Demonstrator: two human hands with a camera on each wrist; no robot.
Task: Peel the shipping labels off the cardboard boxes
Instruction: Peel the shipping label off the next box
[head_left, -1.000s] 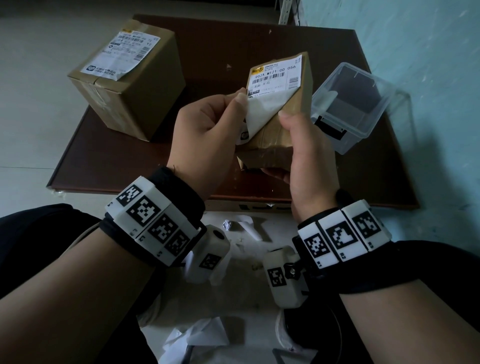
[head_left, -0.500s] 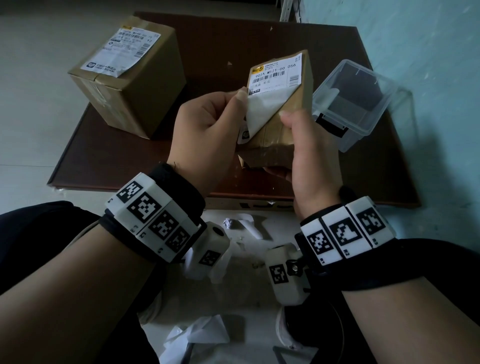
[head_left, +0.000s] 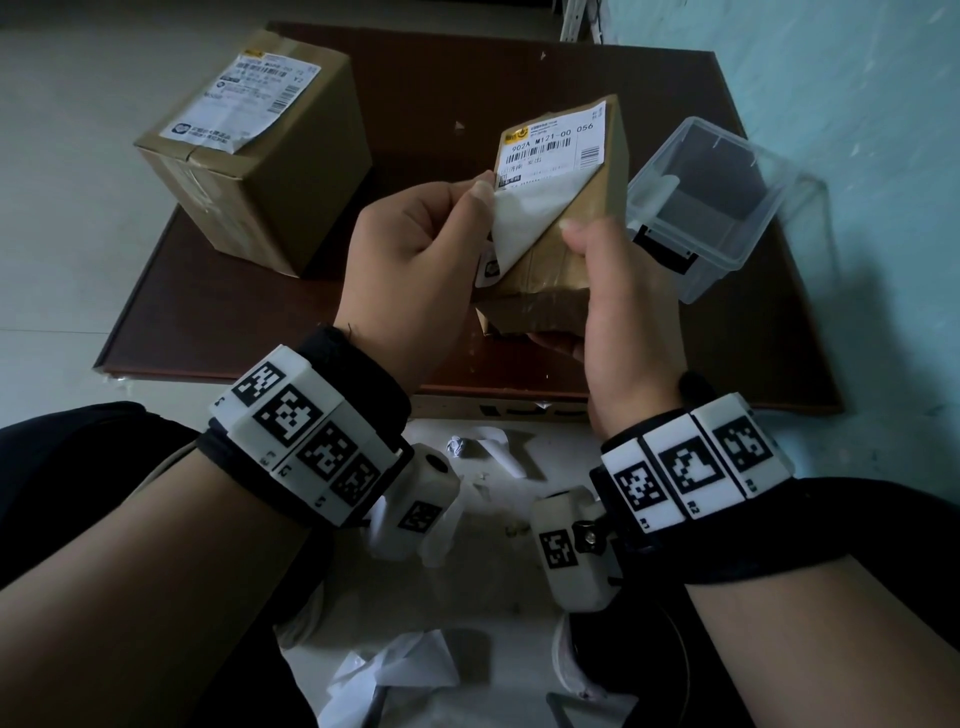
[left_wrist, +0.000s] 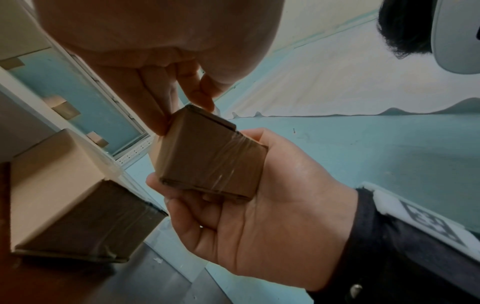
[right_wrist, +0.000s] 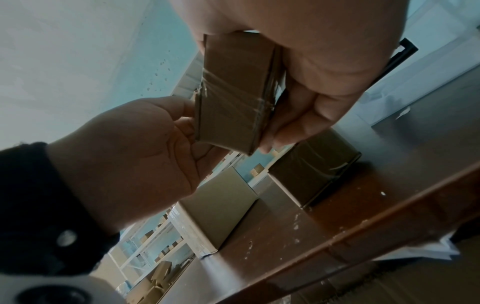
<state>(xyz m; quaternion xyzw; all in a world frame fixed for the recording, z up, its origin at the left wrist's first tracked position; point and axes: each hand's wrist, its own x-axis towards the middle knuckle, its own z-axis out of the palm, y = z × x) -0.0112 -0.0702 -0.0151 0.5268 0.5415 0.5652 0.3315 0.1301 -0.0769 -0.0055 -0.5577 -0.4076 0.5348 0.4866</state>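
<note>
**Label half lifted from the small box**

The small cardboard box (head_left: 561, 249) is held up over the brown bench (head_left: 727, 332), between both hands. The right hand (head_left: 628, 332) cups it from below and behind, fingers curled round its taped underside and the thumb pressed on its front face. The left hand (head_left: 415, 260) pinches the loose lower corner of the shipping label (head_left: 550, 156) between thumb and forefinger; the blank white back of the label is folded towards the camera, while the printed upper part lies stuck to the box.

The label looks thin and easily torn, so the pull is probably best kept low and close to the peel line, the grip shifted nearer that line as it climbs. The box seems light and fairly stiff, though its bottom edge is crumpled; squeezing harder could dent it. Clear tape wraps its underside and may be slick.

A larger cardboard box (head_left: 260, 171) with its own label (head_left: 244, 98) in place stands at the bench's far left, a clear plastic tub (head_left: 769, 218) at the right. Torn paper scraps (head_left: 395, 670) lie on the floor below.
</note>
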